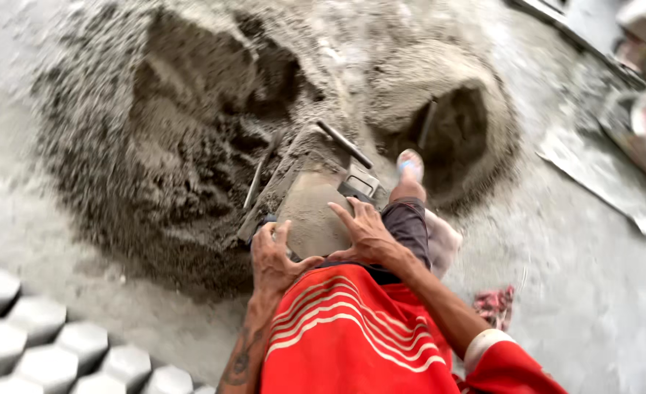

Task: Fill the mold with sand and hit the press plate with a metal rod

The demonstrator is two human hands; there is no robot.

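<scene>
1. The left hand [273, 257] lies flat with fingers spread on the near left edge of the sand-filled metal mould [310, 201].
2. The right hand [365, 232] presses open-palmed on the mould's near right side; the two hands stay a little apart.
3. The mould sits at the near edge of the big sand heap [184, 124].
4. Grey hexagonal blocks [53, 343] lie near left.
</scene>
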